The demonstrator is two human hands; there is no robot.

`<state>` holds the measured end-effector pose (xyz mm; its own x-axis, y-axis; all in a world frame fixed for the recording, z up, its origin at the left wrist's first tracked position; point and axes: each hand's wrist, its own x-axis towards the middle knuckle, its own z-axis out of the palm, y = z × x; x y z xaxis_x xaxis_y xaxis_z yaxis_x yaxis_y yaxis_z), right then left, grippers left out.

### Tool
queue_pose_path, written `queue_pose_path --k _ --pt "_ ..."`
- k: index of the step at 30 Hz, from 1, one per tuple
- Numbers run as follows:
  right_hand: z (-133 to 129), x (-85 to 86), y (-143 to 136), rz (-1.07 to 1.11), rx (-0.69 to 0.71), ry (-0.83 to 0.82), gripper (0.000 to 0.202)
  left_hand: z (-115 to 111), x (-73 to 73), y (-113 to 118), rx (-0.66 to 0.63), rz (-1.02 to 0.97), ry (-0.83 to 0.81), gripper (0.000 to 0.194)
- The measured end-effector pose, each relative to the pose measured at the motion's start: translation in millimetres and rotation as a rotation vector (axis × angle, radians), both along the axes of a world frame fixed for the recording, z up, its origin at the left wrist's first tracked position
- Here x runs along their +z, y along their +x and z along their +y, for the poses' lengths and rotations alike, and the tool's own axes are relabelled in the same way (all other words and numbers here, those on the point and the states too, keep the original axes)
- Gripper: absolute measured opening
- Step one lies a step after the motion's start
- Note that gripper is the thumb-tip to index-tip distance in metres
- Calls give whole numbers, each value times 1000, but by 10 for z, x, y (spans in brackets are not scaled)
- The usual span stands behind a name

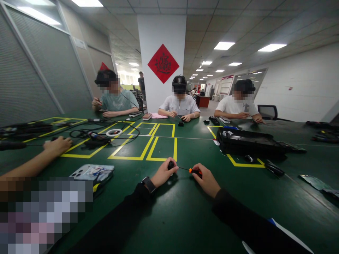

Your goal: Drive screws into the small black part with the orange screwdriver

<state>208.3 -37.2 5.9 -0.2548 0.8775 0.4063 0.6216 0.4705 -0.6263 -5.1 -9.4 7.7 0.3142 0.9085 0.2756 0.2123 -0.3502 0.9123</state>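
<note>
My right hand is closed round the handle of a screwdriver, orange and black, whose thin shaft points left. The shaft's tip reaches a small black part gripped in my left hand. Fingers cover much of that part, so its exact kind cannot be made out. Both hands are just above the green table, in front of the yellow tape outlines. A dark watch sits on my left wrist.
Cables and a white tape roll lie left, near a co-worker's hand and a phone. A black tray and a black-handled tool lie right. Several people sit across the table.
</note>
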Motion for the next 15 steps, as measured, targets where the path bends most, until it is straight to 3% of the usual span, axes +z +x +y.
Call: queue_pose_path --k 9,15 --pt "-4 -2 -2 -21 2 7 13 18 -32 -2 -7 -8 -10 19" --pt "2 -27 3 -12 -13 36 12 60 -81 13 7 -126 -78 13"
